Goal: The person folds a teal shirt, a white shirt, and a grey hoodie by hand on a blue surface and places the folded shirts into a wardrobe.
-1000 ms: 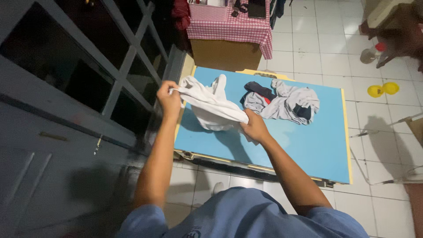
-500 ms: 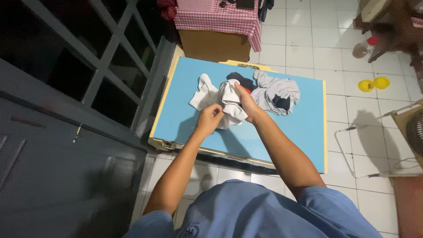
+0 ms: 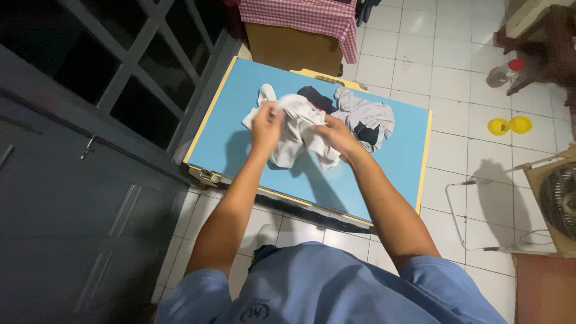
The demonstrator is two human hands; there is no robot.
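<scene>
Both hands grip one white garment (image 3: pixel 294 135) over the blue table (image 3: pixel 384 180) — the left hand (image 3: pixel 266 124) pinches its upper edge, the right hand (image 3: pixel 337 135) clutches a fold beside it. Just right of the white garment lies a grey garment (image 3: pixel 369 117) — crumpled, with dark patches.

The table (image 3: pixel 384 180) is the landmark: a shirt (image 3: pixel 294 135) lies on it under both hands, more clothes (image 3: pixel 366 120) lie right of the shirt, another table (image 3: pixel 300 18) stands behind
</scene>
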